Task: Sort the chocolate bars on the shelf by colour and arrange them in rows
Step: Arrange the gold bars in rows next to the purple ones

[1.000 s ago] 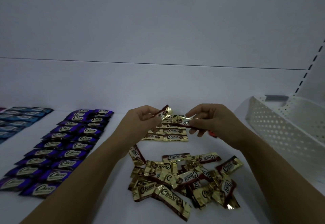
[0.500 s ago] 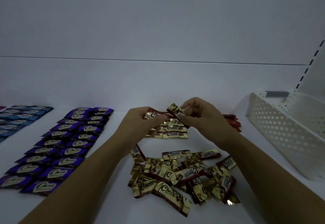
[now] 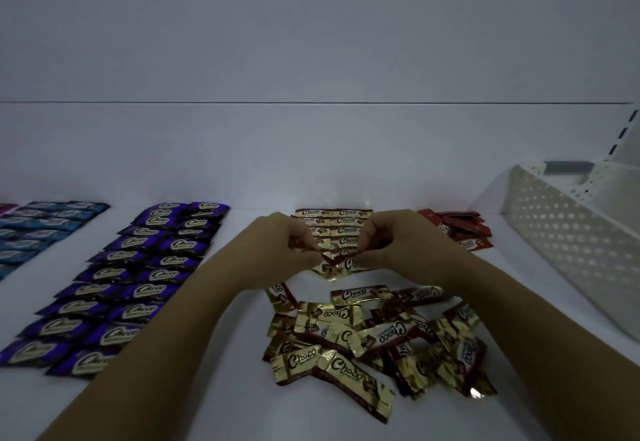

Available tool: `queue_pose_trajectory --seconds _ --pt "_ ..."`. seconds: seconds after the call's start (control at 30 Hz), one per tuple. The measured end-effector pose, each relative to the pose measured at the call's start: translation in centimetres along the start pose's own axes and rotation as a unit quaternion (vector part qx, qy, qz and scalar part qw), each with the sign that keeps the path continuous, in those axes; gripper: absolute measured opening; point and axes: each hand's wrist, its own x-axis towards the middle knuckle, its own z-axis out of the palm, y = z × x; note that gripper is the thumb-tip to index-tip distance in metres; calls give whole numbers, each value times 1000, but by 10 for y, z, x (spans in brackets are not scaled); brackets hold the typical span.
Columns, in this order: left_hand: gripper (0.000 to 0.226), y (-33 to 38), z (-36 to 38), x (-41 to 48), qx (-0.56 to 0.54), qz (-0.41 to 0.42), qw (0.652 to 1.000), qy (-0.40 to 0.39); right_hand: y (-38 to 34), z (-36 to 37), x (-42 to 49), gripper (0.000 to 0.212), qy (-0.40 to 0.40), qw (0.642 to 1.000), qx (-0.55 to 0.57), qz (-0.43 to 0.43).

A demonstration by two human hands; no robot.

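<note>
Landmark: loose gold pile (image 3: pixel 374 340), jumbled on the white shelf (image 3: pixel 221 388), wrappers overlapping at all angles. Far L of the pile, at the frame edge: sliver of a pink bar (image 3: pixel 6 208), then blue rows (image 3: pixel 45 229), flat, side by side. Closer to the pile but still well L of it: purple rows (image 3: pixel 135 281), 2 cols running front to back, bars touching. L forearm passes btwn the purple rows & the pile. L hand (image 3: pixel 294 243) sits just behind the pile's L part, fingers curled, tips pinching. Straight behind the pile: gold rows (image 3: pixel 334 222), 2 neat cols, partly hidden by both hands. Held gold bars (image 3: pixel 334 263) are at the near end of those rows, just behind the pile & apart from it. Both hands pinch them, tips nearly meeting; can't tell how many bars. R hand (image 3: pixel 391 240) is behind the pile's R part, fingers curled the same way. Behind & R of the pile: red bars (image 3: pixel 460 229), small loose stack. Far R of the pile: white basket (image 3: pixel 571 243), perforated walls, contents not visible.
</note>
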Motion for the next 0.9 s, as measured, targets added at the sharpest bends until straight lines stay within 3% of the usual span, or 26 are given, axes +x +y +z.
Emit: queue_pose_trajectory --seconds 0.2,0.4,0.5,0.67,0.9 --pt "12 -1 -3 -2 86 12 995 -40 -1 4 1 8 -26 996 -79 -19" --pt "15 0 -9 -7 74 -8 987 -142 -4 3 -2 10 -64 990 -119 -32" --pt "16 -2 -9 -5 80 -13 990 -115 -4 4 -2 7 -44 983 -176 -37" --pt "17 -2 -14 -6 134 26 991 7 -6 -4 -5 10 -50 978 -197 -52" --pt "12 7 0 -5 181 68 980 -55 -8 0 -4 10 -85 971 -217 -52"
